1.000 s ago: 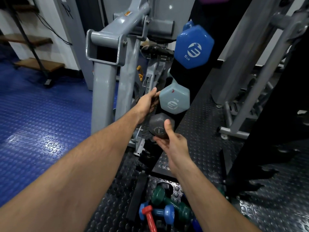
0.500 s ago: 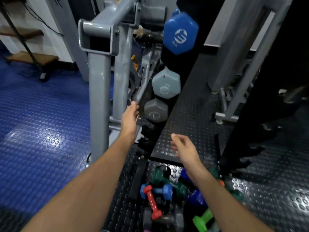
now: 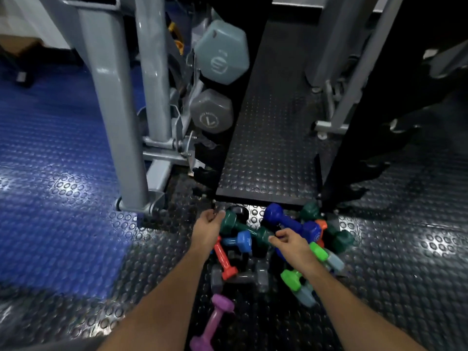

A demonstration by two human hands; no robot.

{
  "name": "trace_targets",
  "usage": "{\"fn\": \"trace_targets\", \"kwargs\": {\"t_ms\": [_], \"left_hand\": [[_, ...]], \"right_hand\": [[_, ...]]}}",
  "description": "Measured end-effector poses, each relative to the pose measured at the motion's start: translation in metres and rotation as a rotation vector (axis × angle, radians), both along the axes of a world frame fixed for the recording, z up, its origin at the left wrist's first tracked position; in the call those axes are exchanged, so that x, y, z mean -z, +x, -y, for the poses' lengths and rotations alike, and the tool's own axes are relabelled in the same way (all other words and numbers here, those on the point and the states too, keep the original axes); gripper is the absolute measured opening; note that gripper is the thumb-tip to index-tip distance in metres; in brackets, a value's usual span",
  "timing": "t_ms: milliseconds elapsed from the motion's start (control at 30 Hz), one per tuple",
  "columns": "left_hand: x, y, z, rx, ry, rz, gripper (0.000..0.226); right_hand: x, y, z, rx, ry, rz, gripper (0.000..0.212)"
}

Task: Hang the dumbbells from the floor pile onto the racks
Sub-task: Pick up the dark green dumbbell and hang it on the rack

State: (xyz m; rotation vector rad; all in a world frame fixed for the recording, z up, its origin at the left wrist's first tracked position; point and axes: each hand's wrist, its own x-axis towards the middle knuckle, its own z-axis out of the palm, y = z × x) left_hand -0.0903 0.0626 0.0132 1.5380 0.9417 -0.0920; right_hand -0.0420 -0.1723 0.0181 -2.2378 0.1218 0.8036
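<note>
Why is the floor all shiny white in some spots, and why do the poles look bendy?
In the head view, overhead light glares off the studded blue floor and the black floor; the wide-angle lens bows the grey machine posts; the right-hand side sinks into deep shadow, and the bottom left corner smears with blur.

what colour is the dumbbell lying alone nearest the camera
Purple; the small hex-ended dumbbell shows best in the head view.

Blue studded floor [image 3: 50,138], black studded mat [image 3: 273,138]
</note>
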Motion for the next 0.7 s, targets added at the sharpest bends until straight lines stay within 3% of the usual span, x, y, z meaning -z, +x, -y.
{"fn": "trace_targets", "kwargs": {"t_ms": [100,267,367,533,700], "left_hand": [[0.016,0.009,0.009,0.146,0.087,-0.078,0.058],[0.04,0.034,0.017,0.261,0.196,-0.132,0.056],[0.063,0.048,0.017,0.29,0.233,-0.146,0.076],[0.099,0.066,0.014,0.311,0.266,-0.211,0.089],[0.134,0.076,0.008,0.298,0.362,-0.27,0.104]], "right_hand": [[0.025,0.003,-0.003,0.015,0.003,-0.012,0.038],[0.065,0.022,-0.031,0.156,0.131,-0.067,0.066],[0.084,0.035,-0.047,0.286,0.198,-0.126,0.075],[0.127,0.051,-0.052,0.488,0.224,-0.273,0.06],[0.164,0.063,-0.057,0.554,0.244,-0.345,0.055]]}}
